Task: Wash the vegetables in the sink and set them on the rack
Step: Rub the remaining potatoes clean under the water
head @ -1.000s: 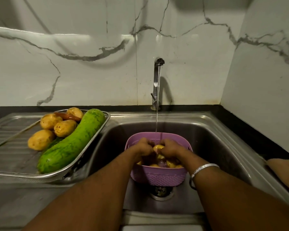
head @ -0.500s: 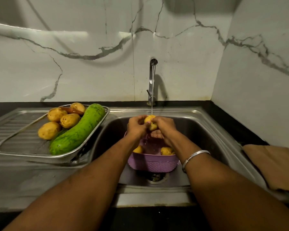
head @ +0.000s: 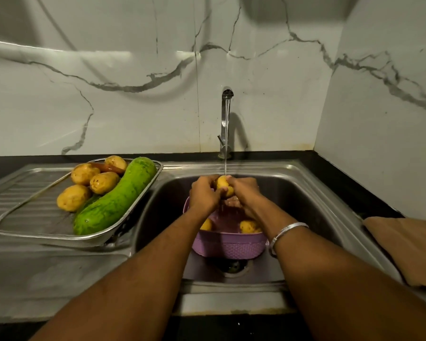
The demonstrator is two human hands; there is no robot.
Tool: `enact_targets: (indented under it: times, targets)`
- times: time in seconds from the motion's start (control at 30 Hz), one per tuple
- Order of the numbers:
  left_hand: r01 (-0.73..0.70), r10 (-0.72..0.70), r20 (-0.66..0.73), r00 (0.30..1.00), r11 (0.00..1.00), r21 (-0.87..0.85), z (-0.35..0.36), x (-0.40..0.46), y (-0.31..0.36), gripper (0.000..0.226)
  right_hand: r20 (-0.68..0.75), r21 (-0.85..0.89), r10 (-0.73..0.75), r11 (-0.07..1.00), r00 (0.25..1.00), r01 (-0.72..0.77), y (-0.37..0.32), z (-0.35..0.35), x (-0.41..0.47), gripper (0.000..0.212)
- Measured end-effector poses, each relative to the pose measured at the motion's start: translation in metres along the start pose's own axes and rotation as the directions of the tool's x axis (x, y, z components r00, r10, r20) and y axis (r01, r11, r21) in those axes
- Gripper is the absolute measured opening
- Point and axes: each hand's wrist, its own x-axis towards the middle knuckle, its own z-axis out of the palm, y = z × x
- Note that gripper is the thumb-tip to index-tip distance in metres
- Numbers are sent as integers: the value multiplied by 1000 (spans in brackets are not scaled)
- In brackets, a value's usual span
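Both hands meet over the sink [head: 312, 193], directly under the thin stream from the tap [head: 225, 119]: the left hand [head: 203, 195] and the right hand [head: 246, 193] each curl their fingers round one small potato [head: 223, 187], gripping it between them just above the purple basket [head: 229, 244]. Below the hands, two more potatoes lie in that basket, partly hidden by the forearms. Off to the left of the left hand, the wire rack [head: 35, 232] on the steel drainboard already carries four potatoes, a long green gourd [head: 116, 195] and what looks like a carrot tucked behind them. The potato is firm and fairly light, but wet skin will likely make it slippery, so a full wrap of one hand round its middle seems safer than a fingertip pinch. The way to the rack crosses the sink's raised rim and the rack's own lip, so the potato should be lifted clear of both. Open room on the rack lies at its near, left part, beside the nearest potato; to the right of the right hand the worktop holds only a brown cloth [head: 408, 249].
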Motion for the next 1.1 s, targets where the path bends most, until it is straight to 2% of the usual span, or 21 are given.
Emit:
enact_targets:
  times: [0.07, 0.17, 0.4, 0.47, 0.57, 0.63, 0.7, 0.77, 0.83, 0.93, 1.0, 1.1]
  targets:
    - [22, -20, 27, 999, 997, -70, 0, 13, -3, 50, 51, 57, 15, 998, 999, -18, -4, -5, 7, 19]
    - [86, -67, 91, 994, 971, -222, 7, 25, -22, 54, 88, 49, 32, 998, 996, -37, -3, -11, 15, 20]
    - [107, -80, 90, 993, 930, -353, 12, 27, -17, 43, -90, -11, -17, 1000, 996, 16, 1, 1, 26, 29]
    - [119, -103, 63, 993, 923, -366, 12, 29, -20, 43, -65, -21, -12, 1000, 998, 11, 2, 4, 27, 28]
    - [152, -146, 46, 988, 911, -383, 9, 32, -23, 50, 69, -11, 12, 1000, 998, -11, -3, 1, 30, 30]
    - [170, -155, 69, 985, 903, -394, 7, 32, -23, 59, 157, 19, 17, 1000, 987, -20, -5, -5, 32, 31]
    - [178, -147, 110, 983, 909, -377, 6, 30, -22, 63, 187, 20, 13, 1000, 982, -17, -4, -11, 33, 32]
    - [172, -123, 155, 980, 917, -360, 8, 29, -22, 57, 169, -44, 8, 999, 986, 0, 1, -15, 34, 33]
    - [141, -78, 189, 979, 928, -344, 8, 25, -19, 48, 71, -133, -30, 990, 997, 39, 3, -15, 32, 28]
    - [90, -37, 164, 986, 942, -323, 10, 25, -19, 51, -29, -178, -150, 974, 988, 143, 5, -10, 32, 25]
    - [52, -12, 135, 991, 954, -294, 10, 24, -16, 54, -30, -163, -180, 971, 983, 173, 4, -8, 33, 27]
    - [26, -6, 79, 997, 966, -258, 9, 26, -19, 52, 59, -159, -122, 979, 991, 130, 2, -6, 34, 24]
